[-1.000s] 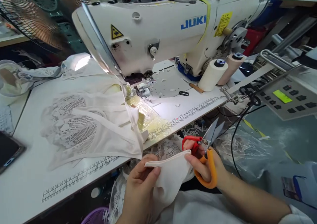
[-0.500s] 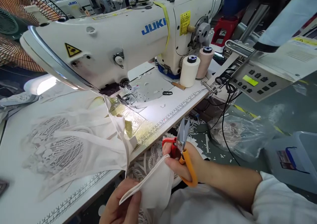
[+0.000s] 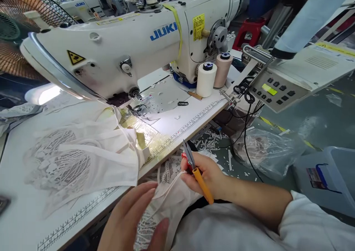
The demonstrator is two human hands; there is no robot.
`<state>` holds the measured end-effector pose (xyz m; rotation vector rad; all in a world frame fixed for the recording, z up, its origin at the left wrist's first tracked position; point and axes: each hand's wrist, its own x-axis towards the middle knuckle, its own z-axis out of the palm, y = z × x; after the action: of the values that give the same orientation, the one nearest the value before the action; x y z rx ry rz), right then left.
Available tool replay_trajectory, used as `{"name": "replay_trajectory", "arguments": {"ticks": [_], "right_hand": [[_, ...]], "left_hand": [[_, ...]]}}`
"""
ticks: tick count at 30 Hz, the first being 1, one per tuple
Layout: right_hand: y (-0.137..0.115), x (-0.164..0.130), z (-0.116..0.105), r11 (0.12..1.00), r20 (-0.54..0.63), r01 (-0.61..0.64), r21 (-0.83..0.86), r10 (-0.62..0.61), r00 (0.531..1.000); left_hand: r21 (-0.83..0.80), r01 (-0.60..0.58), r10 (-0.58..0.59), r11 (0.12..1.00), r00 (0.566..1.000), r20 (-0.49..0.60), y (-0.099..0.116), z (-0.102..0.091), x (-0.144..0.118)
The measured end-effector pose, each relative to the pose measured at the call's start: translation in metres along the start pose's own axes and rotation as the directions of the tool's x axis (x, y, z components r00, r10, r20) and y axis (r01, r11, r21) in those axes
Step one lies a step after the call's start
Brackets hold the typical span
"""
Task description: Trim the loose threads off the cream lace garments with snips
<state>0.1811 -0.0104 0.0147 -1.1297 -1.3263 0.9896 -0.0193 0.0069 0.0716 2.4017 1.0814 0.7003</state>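
Observation:
My right hand (image 3: 212, 175) is closed around scissors (image 3: 203, 186) with red and orange handles, their blades pointing up and away. Its thumb and finger also pinch the edge of a white lace-trimmed garment piece (image 3: 180, 195) over my lap. My left hand (image 3: 127, 214) is open at the near side of that piece, thumb and fingers apart, with lace showing between them. Another white lace garment (image 3: 111, 166) lies on the sewing table (image 3: 24, 214), a strap running up under the sewing machine (image 3: 105, 58).
Two thread cones, one white (image 3: 206, 80) and one beige (image 3: 222, 71), stand beside the machine. A wooden-handled tool (image 3: 195, 95) and a razor blade (image 3: 183, 103) lie on the table. A control panel (image 3: 273, 90) juts out at right, above a plastic bag (image 3: 266, 151) and a clear bin (image 3: 327, 180).
My left hand has let go of the white edge and its fingers have spread. The garment piece has turned, showing more lace. The scissors' blades have closed together and dropped lower.

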Motion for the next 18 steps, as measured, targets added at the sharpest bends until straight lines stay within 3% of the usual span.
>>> {"name": "replay_trajectory", "arguments": {"ticks": [2,3,5,7,9,12,14,16,18], "right_hand": [[-0.003,0.0,-0.001,0.993,0.012,0.063,-0.101,-0.062,0.998],[-0.004,0.0,-0.001,0.99,0.036,0.073,-0.122,-0.069,0.997],[-0.006,-0.001,-0.002,0.99,0.084,0.061,-0.125,-0.051,0.995],[-0.006,-0.002,-0.003,0.995,0.117,0.013,-0.097,-0.001,0.993],[-0.003,-0.003,-0.005,0.996,0.154,-0.086,-0.015,0.088,0.984],[0.004,-0.006,-0.008,0.965,0.219,-0.238,0.106,0.211,0.953],[0.008,-0.007,-0.009,0.951,0.241,-0.284,0.126,0.248,0.938],[0.01,-0.007,-0.008,0.951,0.245,-0.286,0.116,0.252,0.936],[0.01,-0.007,-0.007,0.96,0.225,-0.267,0.087,0.242,0.944]], "left_hand": [[0.192,-0.178,0.17,0.965,0.984,0.056,0.005,0.006,0.008],[0.217,-0.193,0.18,0.957,0.981,0.079,0.006,0.011,0.013],[0.145,-0.082,0.066,0.986,0.992,0.108,0.006,0.022,0.021],[-0.055,0.13,-0.117,0.99,0.975,0.186,0.002,0.031,0.024],[-0.281,0.371,-0.295,0.885,0.914,0.279,-0.002,0.036,0.024],[-0.535,0.608,-0.459,0.587,0.794,0.399,-0.007,0.038,0.022],[-0.618,0.642,-0.481,0.454,0.76,0.437,-0.009,0.038,0.02],[-0.669,0.62,-0.49,0.411,0.769,0.411,-0.009,0.038,0.019],[-0.702,0.619,-0.538,0.352,0.748,0.39,-0.007,0.037,0.019]]}}
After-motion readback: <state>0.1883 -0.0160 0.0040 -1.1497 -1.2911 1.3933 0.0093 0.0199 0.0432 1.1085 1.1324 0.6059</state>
